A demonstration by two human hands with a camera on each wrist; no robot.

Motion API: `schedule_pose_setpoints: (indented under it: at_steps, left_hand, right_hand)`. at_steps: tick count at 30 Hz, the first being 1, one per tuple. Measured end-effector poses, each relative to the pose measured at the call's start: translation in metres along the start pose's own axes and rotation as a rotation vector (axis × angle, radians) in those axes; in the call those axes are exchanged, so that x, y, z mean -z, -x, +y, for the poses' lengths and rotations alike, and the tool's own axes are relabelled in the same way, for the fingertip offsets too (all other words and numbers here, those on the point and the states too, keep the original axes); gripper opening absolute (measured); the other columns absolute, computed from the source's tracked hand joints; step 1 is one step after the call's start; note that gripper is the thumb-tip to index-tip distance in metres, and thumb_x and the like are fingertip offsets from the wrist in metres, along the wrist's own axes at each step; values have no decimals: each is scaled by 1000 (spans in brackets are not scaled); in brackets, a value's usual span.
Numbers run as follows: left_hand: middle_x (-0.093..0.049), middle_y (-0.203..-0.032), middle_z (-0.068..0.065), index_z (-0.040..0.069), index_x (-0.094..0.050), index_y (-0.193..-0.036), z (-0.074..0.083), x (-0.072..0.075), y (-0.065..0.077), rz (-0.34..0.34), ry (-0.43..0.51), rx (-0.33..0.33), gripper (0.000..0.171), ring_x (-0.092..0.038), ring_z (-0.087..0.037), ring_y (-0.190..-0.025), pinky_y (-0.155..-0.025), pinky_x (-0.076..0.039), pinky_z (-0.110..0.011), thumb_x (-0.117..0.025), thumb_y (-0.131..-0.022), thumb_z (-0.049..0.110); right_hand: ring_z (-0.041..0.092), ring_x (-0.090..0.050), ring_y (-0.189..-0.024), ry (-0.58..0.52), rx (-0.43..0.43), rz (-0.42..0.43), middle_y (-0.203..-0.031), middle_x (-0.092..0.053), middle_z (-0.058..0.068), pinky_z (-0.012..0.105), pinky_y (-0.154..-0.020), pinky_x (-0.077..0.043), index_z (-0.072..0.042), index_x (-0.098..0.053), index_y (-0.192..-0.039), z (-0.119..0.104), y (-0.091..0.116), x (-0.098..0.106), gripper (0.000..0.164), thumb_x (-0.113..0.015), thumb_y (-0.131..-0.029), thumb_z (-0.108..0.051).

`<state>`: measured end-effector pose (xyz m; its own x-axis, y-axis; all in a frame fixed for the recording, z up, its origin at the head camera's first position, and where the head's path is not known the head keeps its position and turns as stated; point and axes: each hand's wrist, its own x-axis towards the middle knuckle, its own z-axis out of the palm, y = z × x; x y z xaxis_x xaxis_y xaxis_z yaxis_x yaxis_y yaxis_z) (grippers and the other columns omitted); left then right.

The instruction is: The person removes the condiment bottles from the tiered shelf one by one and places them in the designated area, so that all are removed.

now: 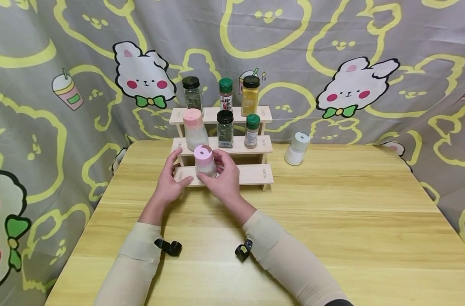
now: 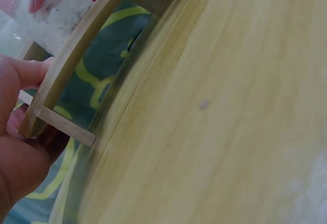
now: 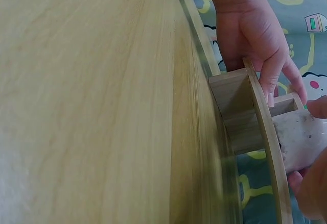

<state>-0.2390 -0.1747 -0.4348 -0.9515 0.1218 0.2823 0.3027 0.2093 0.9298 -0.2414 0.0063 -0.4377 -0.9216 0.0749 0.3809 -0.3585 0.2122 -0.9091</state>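
A three-tier wooden spice rack (image 1: 249, 175) stands near the back of the table. My right hand (image 1: 225, 176) grips a glass seasoning jar (image 1: 203, 157) with a pink lid, upright at the left part of the lowest tier. White contents with dark specks show through the jar (image 2: 56, 17) in the left wrist view. My left hand (image 1: 169, 180) holds the left end of that tier, thumb at the board's front edge and fingers round its side. In the right wrist view the left thumb lies against the board (image 3: 268, 132).
A larger pink-lidded jar (image 1: 194, 131), a black-capped bottle (image 1: 225, 131) and a green-capped bottle (image 1: 251, 134) fill the middle tier. Up top are a herb bottle (image 1: 193, 95), a green-capped bottle (image 1: 226, 91) and a yellow spice bottle (image 1: 250, 97). A white-lidded jar (image 1: 296, 151) stands right of the rack.
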Motion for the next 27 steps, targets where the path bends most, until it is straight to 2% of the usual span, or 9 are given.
schedule_pose_setpoints:
  at_steps: [13,27]
  left_hand:
    - [-24,-158,-21,5,-32,-153,0,1,0,3,-7,19,85,-39,-49,-130,-107,-33,-56,-69,-80,-19]
    - [-24,-158,-21,4,-32,-153,0,0,0,6,-2,15,85,-39,-48,-131,-107,-32,-56,-69,-80,-19]
  right_hand:
    - [16,-63,-101,68,7,25,-117,-64,3,28,-86,-53,-8,-62,-123,1,-1,-4,64,-92,-67,-8]
    - [14,-64,-101,62,6,31,-115,-65,2,27,-84,-54,-8,-64,-121,1,0,-3,61,-93,-68,-10]
